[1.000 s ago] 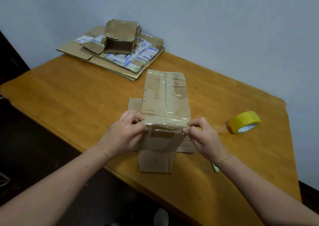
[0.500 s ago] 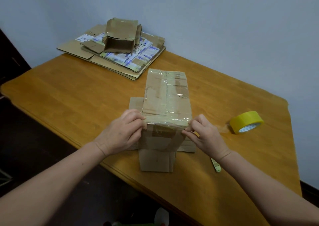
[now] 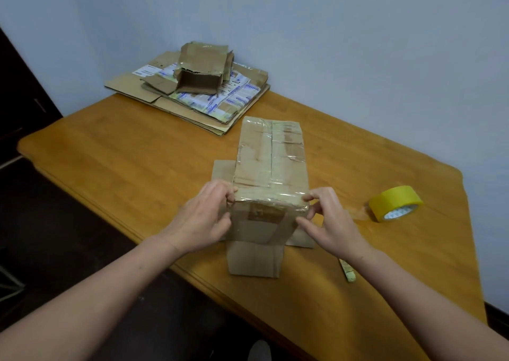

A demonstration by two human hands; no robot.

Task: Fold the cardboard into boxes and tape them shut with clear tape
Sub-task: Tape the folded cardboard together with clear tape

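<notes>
steadying the box [image 3: 271, 156], upright mid-table [image 3: 124, 154] on splayed lower flaps, with the left grip [image 3: 205, 217] curled over its near left top corner. pinching the clear tape strip [image 3: 271, 196] down at the box's near right corner with the right grip [image 3: 330, 217], probably to seal that edge. tape roll [image 3: 395, 203] right of the box, handy for another strip; flat cardboard [image 3: 192, 104] beyond the box, apparently awaiting folding.

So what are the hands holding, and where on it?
The cardboard box: left hand pinches its near top-left corner, right hand its near top-right corner.
</notes>
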